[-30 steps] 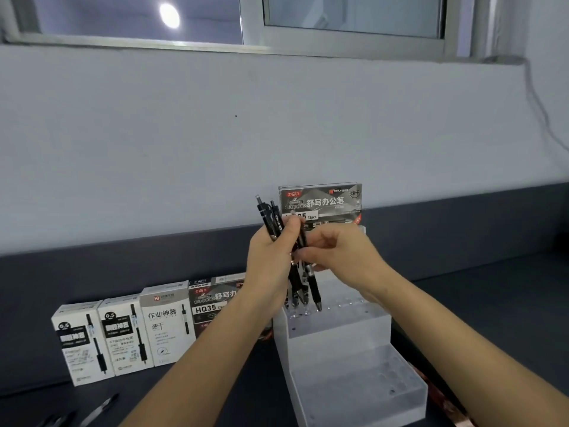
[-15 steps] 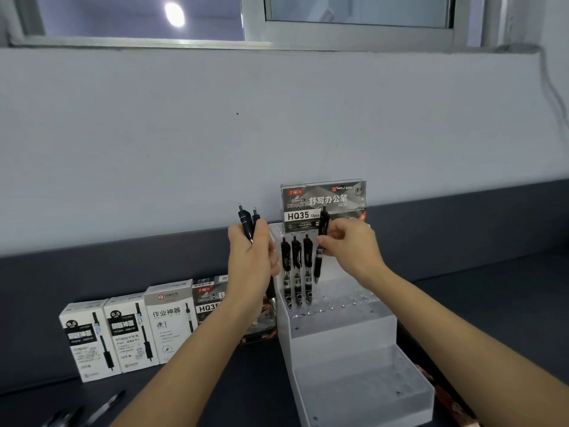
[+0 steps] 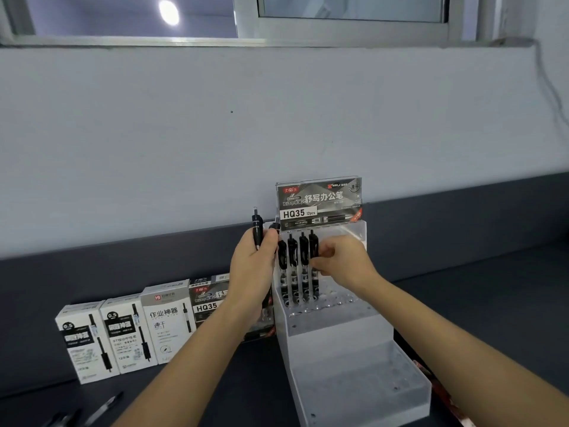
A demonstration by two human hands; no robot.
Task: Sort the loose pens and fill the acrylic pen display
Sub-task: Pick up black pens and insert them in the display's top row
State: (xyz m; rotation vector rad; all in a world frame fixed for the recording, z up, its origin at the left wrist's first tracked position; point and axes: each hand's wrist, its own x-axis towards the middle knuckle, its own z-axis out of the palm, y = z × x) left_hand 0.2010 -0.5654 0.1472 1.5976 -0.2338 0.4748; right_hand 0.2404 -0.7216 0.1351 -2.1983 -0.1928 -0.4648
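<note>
A stepped acrylic pen display (image 3: 338,331) stands on the dark counter, with an HQ35 label card (image 3: 318,201) at its top back. Several black pens (image 3: 292,260) stand upright in the left holes of its top tier. My right hand (image 3: 341,260) pinches the rightmost standing pen (image 3: 313,251) near its clip. My left hand (image 3: 255,266), just left of the display, grips two black pens (image 3: 258,231) upright. The lower tiers hold no pens.
Three white pen boxes (image 3: 123,331) and a dark HQ35 box (image 3: 206,300) stand in a row left of the display. Loose pens (image 3: 104,406) lie at the bottom left counter edge. A red-patterned box (image 3: 443,392) peeks out right of the display.
My right hand took one pen from the left hand's bunch and set it into the top tier as the rightmost standing pen. The left hand drew back left with two pens.
</note>
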